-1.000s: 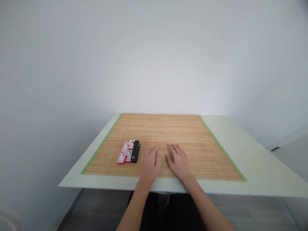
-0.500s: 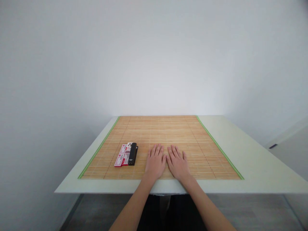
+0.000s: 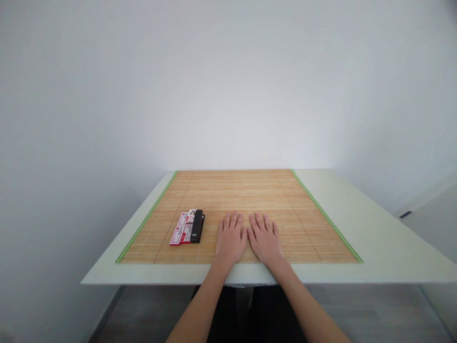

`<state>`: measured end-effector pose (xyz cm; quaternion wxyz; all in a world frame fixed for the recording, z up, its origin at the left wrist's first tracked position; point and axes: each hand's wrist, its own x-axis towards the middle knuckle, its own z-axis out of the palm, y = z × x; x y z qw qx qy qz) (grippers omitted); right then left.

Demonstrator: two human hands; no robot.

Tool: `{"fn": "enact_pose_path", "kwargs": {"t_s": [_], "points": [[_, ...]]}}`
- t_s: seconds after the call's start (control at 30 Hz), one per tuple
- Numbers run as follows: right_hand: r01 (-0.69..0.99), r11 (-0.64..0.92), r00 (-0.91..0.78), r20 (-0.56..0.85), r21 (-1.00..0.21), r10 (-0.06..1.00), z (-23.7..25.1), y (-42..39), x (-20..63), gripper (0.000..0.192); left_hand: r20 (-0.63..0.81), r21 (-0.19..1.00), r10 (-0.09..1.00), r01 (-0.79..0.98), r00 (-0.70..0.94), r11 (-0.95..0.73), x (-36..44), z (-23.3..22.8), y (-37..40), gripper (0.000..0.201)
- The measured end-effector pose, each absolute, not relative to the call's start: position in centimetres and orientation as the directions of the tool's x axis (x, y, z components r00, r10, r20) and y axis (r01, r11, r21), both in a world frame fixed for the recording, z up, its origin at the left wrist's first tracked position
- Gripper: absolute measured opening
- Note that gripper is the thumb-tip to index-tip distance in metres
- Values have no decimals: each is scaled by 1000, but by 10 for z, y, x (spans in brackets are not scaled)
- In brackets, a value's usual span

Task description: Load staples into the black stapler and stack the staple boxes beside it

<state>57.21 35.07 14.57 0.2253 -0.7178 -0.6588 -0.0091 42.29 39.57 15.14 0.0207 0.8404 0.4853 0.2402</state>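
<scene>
Both hands flat, empty, near edge of mat (image 3: pixel 250 190): left hand (image 3: pixel 231 237), right hand (image 3: pixel 264 238). Stapler (image 3: pixel 197 226), staple boxes (image 3: pixel 181 229) untouched toward left edge.

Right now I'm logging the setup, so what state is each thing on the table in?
left hand: flat, palm down on the mat, holding nothing.
right hand: flat, palm down beside it, holding nothing.
black stapler: lying closed, left of the hands, untouched.
red-and-white boxes: lying flat against the stapler's left side; they look closed.
bamboo mat: unrolled flat on the table.
</scene>
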Motion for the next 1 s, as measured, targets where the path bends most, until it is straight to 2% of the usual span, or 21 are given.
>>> {"fn": "enact_pose_path", "kwargs": {"t_s": [0.17,0.47,1.0], "points": [[956,-41,131,297,-289,946,147,350,572,56,366,259,830,810,422,-526,423,153,395,55],[986,-99,132,274,-132,953,150,348,569,56,333,185,844,848,421,-496,423,157,392,56],[992,-106,120,220,-73,968,151,345,571,61,273,231,876,857,398,-461,423,164,385,57]]}}
